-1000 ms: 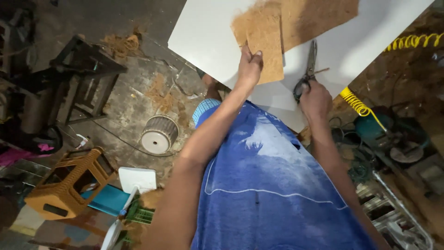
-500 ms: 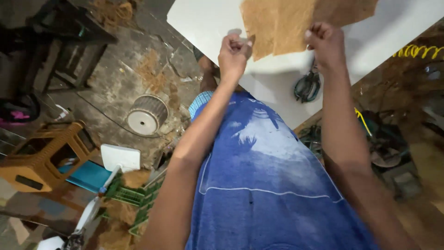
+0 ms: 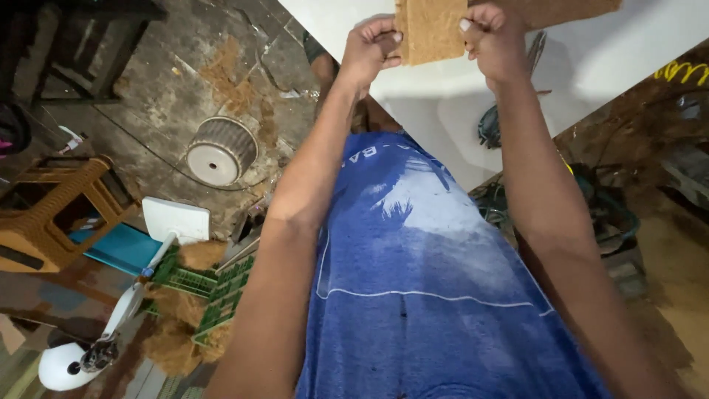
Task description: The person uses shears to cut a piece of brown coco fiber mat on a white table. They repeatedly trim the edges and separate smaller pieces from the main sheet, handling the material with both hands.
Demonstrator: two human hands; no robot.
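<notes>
Stretching across the top right of the view, a white tabletop (image 3: 591,66) takes up the most room, with a concrete floor (image 3: 170,74) strewn with brown fibre dust to its left. Below the tabletop, the person's blue shirt (image 3: 413,281) fills the lower middle of the picture. Both arms reach up from it to a brown fibre mat piece (image 3: 430,29), which hangs upright between the hands above the near part of the tabletop, its top cut off by the edge of the view. The left hand (image 3: 373,46) is clenched on the left edge of that piece, thumb pressed to its face, and the right hand (image 3: 493,41) is clenched on its right edge. On the floor to the left stand a brown plastic stool (image 3: 52,214), a green crate (image 3: 214,284) with clumps of fibre beside it, and a round ribbed metal drum (image 3: 220,150). A pair of dark scissors (image 3: 502,111) lies on the tabletop just below the right hand, partly hidden by the forearm. A yellow coiled hose (image 3: 679,70) shows at the right edge.
</notes>
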